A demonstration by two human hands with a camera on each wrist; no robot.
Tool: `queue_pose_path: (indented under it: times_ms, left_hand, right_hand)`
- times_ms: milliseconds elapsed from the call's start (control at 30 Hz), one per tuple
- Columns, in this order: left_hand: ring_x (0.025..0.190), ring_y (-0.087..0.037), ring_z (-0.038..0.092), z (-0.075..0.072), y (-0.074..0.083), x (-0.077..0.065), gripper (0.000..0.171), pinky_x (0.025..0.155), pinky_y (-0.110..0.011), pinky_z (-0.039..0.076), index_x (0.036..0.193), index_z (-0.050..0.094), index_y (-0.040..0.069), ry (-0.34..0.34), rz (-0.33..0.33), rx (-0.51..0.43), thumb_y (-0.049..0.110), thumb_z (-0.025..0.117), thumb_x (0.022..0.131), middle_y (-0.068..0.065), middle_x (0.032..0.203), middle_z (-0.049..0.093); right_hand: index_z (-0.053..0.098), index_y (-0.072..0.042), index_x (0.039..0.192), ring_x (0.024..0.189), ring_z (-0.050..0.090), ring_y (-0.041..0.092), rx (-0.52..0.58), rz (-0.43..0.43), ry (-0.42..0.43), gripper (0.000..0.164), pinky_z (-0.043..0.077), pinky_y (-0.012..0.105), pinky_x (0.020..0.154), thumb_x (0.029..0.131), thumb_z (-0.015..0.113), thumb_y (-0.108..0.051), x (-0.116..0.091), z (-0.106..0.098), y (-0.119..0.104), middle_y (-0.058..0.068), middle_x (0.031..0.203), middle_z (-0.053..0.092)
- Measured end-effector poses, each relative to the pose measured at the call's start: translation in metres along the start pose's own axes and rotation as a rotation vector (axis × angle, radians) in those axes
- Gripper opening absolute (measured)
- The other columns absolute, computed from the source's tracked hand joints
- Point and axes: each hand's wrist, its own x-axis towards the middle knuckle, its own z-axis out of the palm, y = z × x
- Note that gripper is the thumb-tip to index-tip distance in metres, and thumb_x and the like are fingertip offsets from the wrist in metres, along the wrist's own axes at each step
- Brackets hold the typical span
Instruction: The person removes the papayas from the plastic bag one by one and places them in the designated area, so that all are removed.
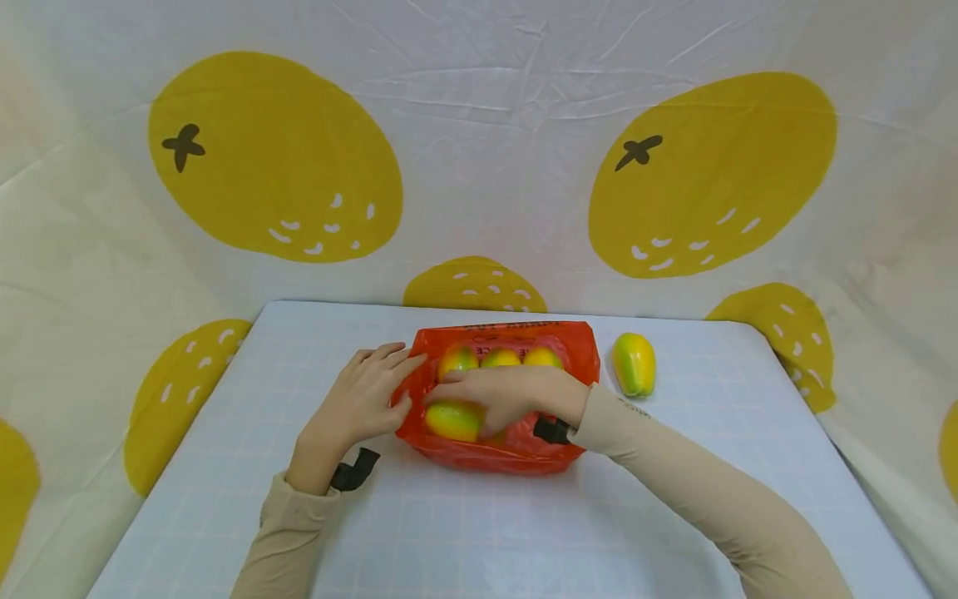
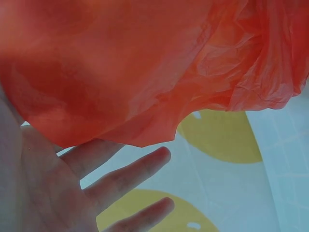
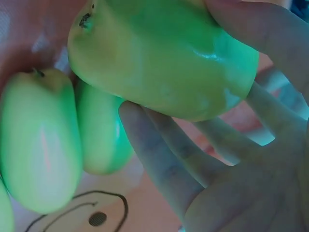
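A red plastic bag (image 1: 486,460) lies on the table with its mouth spread, and several yellow-green mangoes (image 1: 500,358) are inside. Over the bag, my right hand (image 1: 509,391) holds a mango (image 1: 452,421) at its front left. In the right wrist view, the thumb is on one side of this mango (image 3: 159,58) and the fingers are on the other, with more mangoes (image 3: 41,140) beside it. My left hand (image 1: 368,391) touches the bag's left edge, fingers spread and fairly straight. The bag (image 2: 120,72) hides part of that hand in the left wrist view.
Another mango (image 1: 634,364) lies on the table to the right of the bag. The table (image 1: 464,541) has a pale checked cover. Behind it hangs a white cloth (image 1: 494,183) printed with large yellow fruit.
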Motion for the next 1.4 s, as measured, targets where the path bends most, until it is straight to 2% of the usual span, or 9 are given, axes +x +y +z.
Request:
queue_pose_path:
  times_ms: [133, 433, 667, 833, 1133, 1400]
  left_hand:
    - [0.129, -0.036, 0.049, 0.0, 0.0, 0.0, 0.049, 0.099, -0.057, 0.041, 0.131, 0.064, 0.008, 0.004, 0.001, -0.004, 0.015, 0.062, 0.083, -0.014, 0.131, 0.063]
    - [0.129, -0.035, 0.049, 0.001, 0.0, 0.0, 0.05, 0.099, -0.057, 0.041, 0.131, 0.065, 0.008, 0.001, 0.002, -0.004, 0.015, 0.063, 0.082, -0.013, 0.13, 0.063]
    - [0.129, -0.036, 0.049, 0.001, 0.002, -0.001, 0.05, 0.1, -0.057, 0.041, 0.131, 0.064, 0.007, -0.002, -0.005, -0.016, 0.015, 0.063, 0.082, -0.014, 0.131, 0.063]
    - [0.129, -0.036, 0.049, 0.0, 0.002, -0.001, 0.05, 0.1, -0.057, 0.041, 0.131, 0.064, 0.006, -0.004, -0.006, -0.016, 0.015, 0.063, 0.082, -0.014, 0.13, 0.063]
    - [0.129, -0.035, 0.049, -0.002, 0.002, -0.001, 0.05, 0.099, -0.056, 0.041, 0.131, 0.064, 0.006, -0.005, -0.009, -0.013, 0.014, 0.062, 0.082, -0.014, 0.129, 0.063]
    - [0.129, -0.035, 0.049, -0.002, 0.002, -0.002, 0.05, 0.099, -0.056, 0.042, 0.131, 0.064, 0.007, -0.005, -0.015, -0.009, 0.015, 0.063, 0.082, -0.014, 0.13, 0.063]
  right_hand:
    - [0.039, -0.028, 0.152, 0.138, 0.034, 0.016, 0.043, 0.001, 0.032, 0.079, 0.043, 0.038, 0.105, 0.084, 0.073, -0.01, -0.006, -0.005, 0.0, -0.005, 0.15, 0.04]
    - [0.043, -0.029, 0.149, 0.128, 0.038, 0.012, 0.018, -0.057, 0.148, 0.076, 0.043, 0.037, 0.102, 0.081, 0.075, -0.016, -0.02, -0.012, -0.001, -0.005, 0.138, 0.042]
    - [0.043, -0.026, 0.149, 0.123, 0.039, 0.008, 0.122, -0.111, 0.245, 0.077, 0.043, 0.032, 0.099, 0.079, 0.073, -0.015, -0.036, -0.018, 0.007, -0.008, 0.137, 0.04]
    - [0.042, -0.03, 0.149, 0.122, 0.039, 0.005, 0.181, -0.122, 0.294, 0.076, 0.044, 0.031, 0.097, 0.08, 0.072, -0.019, -0.045, -0.02, 0.014, -0.013, 0.137, 0.038]
    - [0.042, -0.029, 0.148, 0.114, 0.046, 0.011, 0.296, -0.148, 0.428, 0.077, 0.049, 0.036, 0.088, 0.078, 0.071, -0.017, -0.065, -0.02, 0.02, -0.01, 0.138, 0.039]
    - [0.043, -0.026, 0.148, 0.112, 0.047, 0.013, 0.28, -0.198, 0.534, 0.079, 0.049, 0.034, 0.08, 0.076, 0.072, -0.016, -0.074, -0.021, 0.024, -0.006, 0.137, 0.041]
